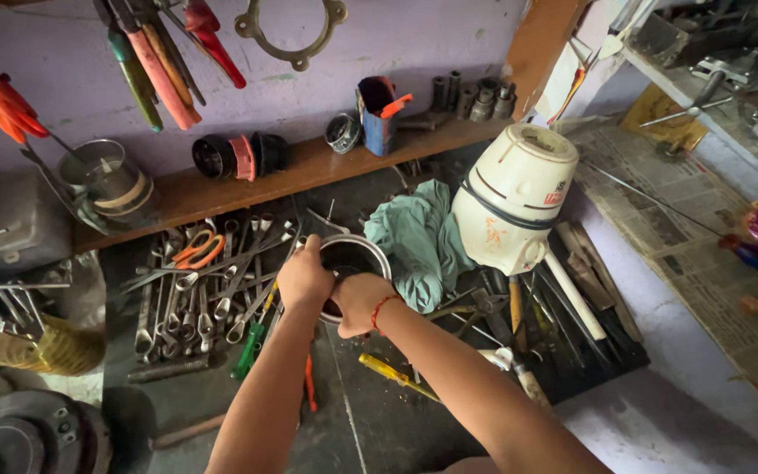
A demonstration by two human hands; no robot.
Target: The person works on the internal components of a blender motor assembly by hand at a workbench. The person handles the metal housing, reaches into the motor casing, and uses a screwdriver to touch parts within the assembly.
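A steel mixer jar (360,254) with a dark inside stands tilted on the dark workbench (396,421). My left hand (303,277) grips its left rim. My right hand (360,301), with a red thread on the wrist, reaches over the jar's front edge, fingers going inside it. A white mixer base (511,197) lies tipped just right of the jar, next to a teal cloth (416,241).
Several spanners (208,294) and orange-handled scissors (196,250) lie left of the jar. A yellow screwdriver (392,373) and a green one (247,351) lie near my forearms. A wooden shelf (309,167) holds cups and sockets. Newspaper (695,237) covers the right counter.
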